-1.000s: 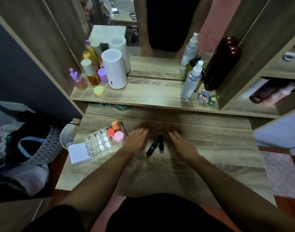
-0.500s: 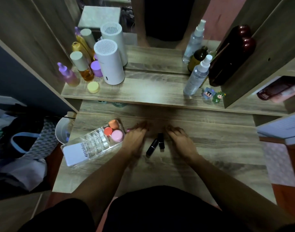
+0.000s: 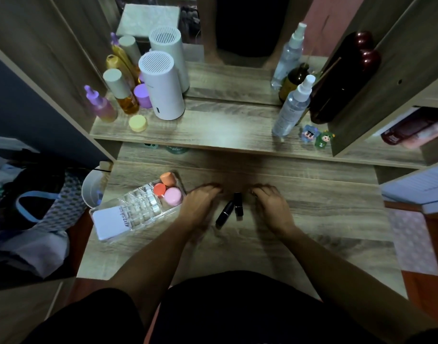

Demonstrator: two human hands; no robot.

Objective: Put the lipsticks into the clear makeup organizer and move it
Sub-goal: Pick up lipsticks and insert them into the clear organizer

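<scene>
Two black lipsticks lie on the wooden desk: one slanted [image 3: 224, 212], one upright in the picture [image 3: 238, 203], touching at their far ends. My left hand [image 3: 200, 203] rests palm down just left of them, fingers curled on the desk, holding nothing. My right hand [image 3: 270, 204] rests just right of them in the same way. The clear makeup organizer [image 3: 138, 207] sits left of my left hand, at the desk's left edge. It holds orange and pink sponges [image 3: 169, 188] at its far end and a white card [image 3: 111, 220] at its near end.
A raised shelf [image 3: 213, 130] behind the desk carries a white cylinder device [image 3: 162, 86], several bottles [image 3: 121, 95], a yellow jar [image 3: 138, 123], spray bottles [image 3: 291, 108], a dark red bottle [image 3: 337, 83] and small figurines [image 3: 316, 136]. A white bin [image 3: 92, 188] and bags [image 3: 31, 207] stand left.
The camera has tilted and shifted a little, so the scene sits differently in the frame. Both hands stay beside the lipsticks, fingers slightly more curled.
</scene>
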